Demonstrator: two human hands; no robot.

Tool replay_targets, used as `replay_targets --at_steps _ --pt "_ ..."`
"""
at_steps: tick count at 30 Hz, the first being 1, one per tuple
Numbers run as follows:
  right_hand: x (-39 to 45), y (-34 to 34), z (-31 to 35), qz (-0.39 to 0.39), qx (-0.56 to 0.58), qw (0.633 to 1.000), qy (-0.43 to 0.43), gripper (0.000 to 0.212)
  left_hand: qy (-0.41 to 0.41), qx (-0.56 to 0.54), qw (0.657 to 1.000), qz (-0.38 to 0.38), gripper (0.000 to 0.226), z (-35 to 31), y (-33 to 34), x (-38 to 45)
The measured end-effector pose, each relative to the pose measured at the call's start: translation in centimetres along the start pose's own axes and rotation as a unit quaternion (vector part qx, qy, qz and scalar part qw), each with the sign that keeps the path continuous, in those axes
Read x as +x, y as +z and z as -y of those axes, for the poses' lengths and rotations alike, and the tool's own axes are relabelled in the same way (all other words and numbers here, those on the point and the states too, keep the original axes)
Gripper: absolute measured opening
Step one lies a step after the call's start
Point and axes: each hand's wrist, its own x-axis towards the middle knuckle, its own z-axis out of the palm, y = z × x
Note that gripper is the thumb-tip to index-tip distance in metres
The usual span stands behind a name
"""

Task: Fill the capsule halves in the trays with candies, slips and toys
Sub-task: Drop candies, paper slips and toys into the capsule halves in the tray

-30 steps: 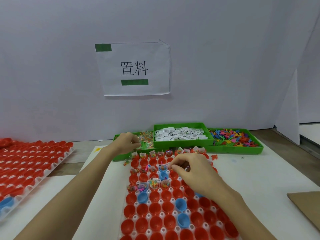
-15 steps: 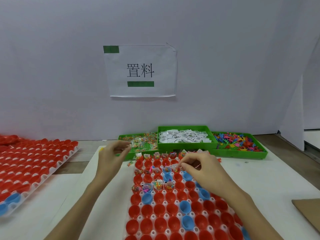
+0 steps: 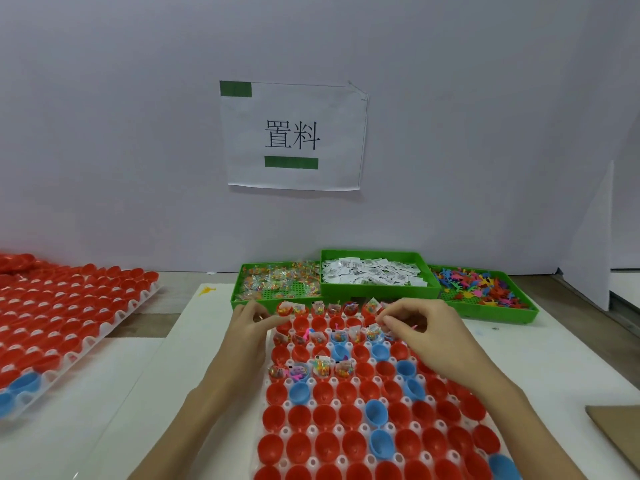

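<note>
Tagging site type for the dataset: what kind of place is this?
Likely a small manual packing station for toy capsules. Three green supply bins hold candies, slips and toys; trays of capsule halves cover the white table; a printed station sign hangs on a plain partition.

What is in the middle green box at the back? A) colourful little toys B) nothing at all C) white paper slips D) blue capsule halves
C: the middle green box is heaped with white paper slips, between the candy box and the toy box.
</note>
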Motion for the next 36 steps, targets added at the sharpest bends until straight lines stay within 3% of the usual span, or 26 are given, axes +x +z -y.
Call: replay_targets --at_steps 4,10,15,18,22,29,36 --pt "1.2 -0.6 0.0 -0.024 -0.015 1.000 0.011 0.022 0.029 -0.013 0.997 -0.070 0.036 0.1 -1.3 0.3" --pt "8.2 -0.6 -1.4 -0.033 -0.160 0.986 0.023 0.018 0.015 -0.079 0.984 -0.159 0.024 -0.8 -3.1 0.0" --pt "12.7 0.5 -2.5 0.063 -0.211 0.975 0.032 0.025 0.022 -0.137 0.970 -0.199 0.020 -1.9 -3.7 -0.4" --pt "13.5 1.1 -2.8 0.099 -0.236 0.966 0.039 0.014 -0.016 -0.212 0.957 -0.199 0.017 -2.8 -3.6 -0.6" --pt "13.6 1.3 -3.0 0.098 -0.240 0.965 0.025 0.005 -0.117 -0.345 0.914 -0.177 0.017 -3.6 -3.3 -0.6" --pt "12.8 1.5 -4.0 0.016 -0.211 0.977 0.012 0.009 -0.212 -0.455 0.855 -0.129 0.018 -3.7 -2.8 -0.5" --pt "12.3 2.0 -4.4 -0.022 -0.267 0.963 -0.033 0.021 -0.221 -0.442 0.862 -0.115 0.014 -3.9 -2.9 -0.5"
